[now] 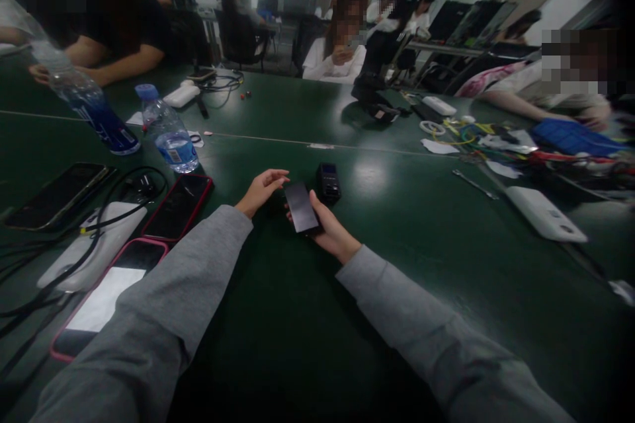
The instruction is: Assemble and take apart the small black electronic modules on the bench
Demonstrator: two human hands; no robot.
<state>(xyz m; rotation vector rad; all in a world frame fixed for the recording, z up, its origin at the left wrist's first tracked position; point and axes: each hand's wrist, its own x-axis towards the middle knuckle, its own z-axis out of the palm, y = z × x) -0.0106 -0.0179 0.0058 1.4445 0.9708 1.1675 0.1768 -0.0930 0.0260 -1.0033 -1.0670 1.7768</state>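
My right hand [330,232] grips a small dark flat phone-like slab [300,207] just above the green table [307,317], thumb along its right edge. My left hand [260,190] rests on the table to the slab's left, fingers loosely curled and slightly apart, holding nothing, fingertips close to the slab's top corner. A small black boxy device [328,182] sits right behind the slab. Both arms wear grey sleeves.
Left of me lie several phones [177,206], a white power bank [92,252], black cables [124,201] and two water bottles [169,132]. Another white power bank [544,213], a metal tool [475,185] and a tangle of coloured wires [501,142] sit at right. Other people sit around the table.
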